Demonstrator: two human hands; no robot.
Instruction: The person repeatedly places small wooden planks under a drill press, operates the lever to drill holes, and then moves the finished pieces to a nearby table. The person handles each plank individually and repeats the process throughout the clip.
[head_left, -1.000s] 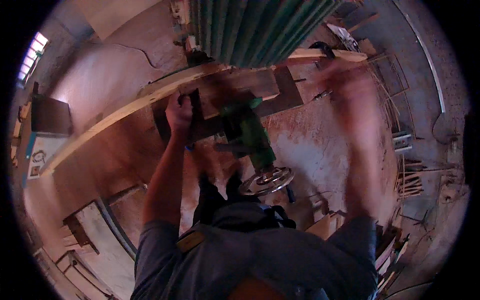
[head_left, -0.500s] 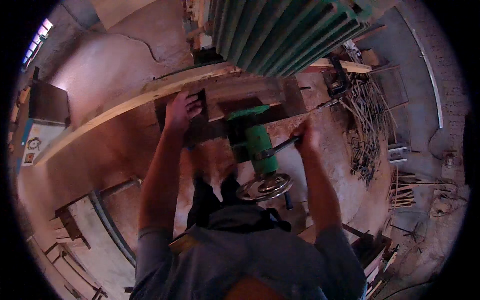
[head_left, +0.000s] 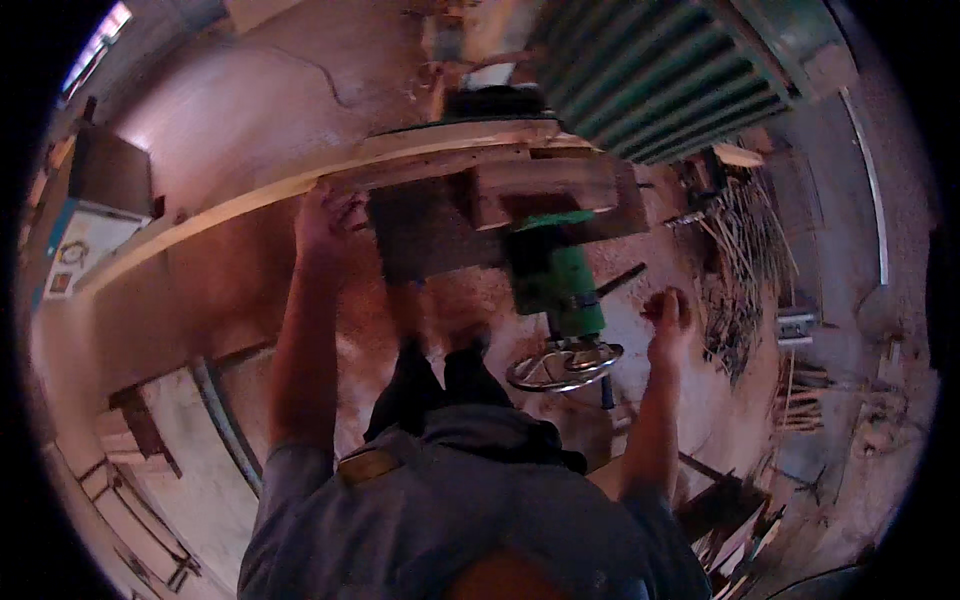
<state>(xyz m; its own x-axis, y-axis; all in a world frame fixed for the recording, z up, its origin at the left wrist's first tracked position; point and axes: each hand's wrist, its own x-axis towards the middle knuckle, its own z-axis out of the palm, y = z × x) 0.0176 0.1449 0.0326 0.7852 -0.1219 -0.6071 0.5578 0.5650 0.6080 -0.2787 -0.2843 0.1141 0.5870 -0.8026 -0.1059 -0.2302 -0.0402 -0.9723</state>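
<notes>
Head view: left hand (head_left: 325,222), grip unclear, beside long pale wooden beam (head_left: 240,208); right hand (head_left: 668,314) empty, clear of dark lever (head_left: 622,280).

Your left hand (head_left: 328,215) is smeared by blur, so you cannot tell whether its fingers touch the long pale board (head_left: 230,208). Your right hand (head_left: 670,318) is soft too, its fingertips poorly defined near the dark lever (head_left: 622,280). The left side of the green machine head (head_left: 575,290) sinks into shadow. Farther off, the ribbed green casing (head_left: 650,80) hides a stretch of your board and is cut off by the far edge. At left, the 2 markings on the white panel (head_left: 85,245) are too small to make out; at right, thin sticks (head_left: 750,230) blur past counting.
</notes>
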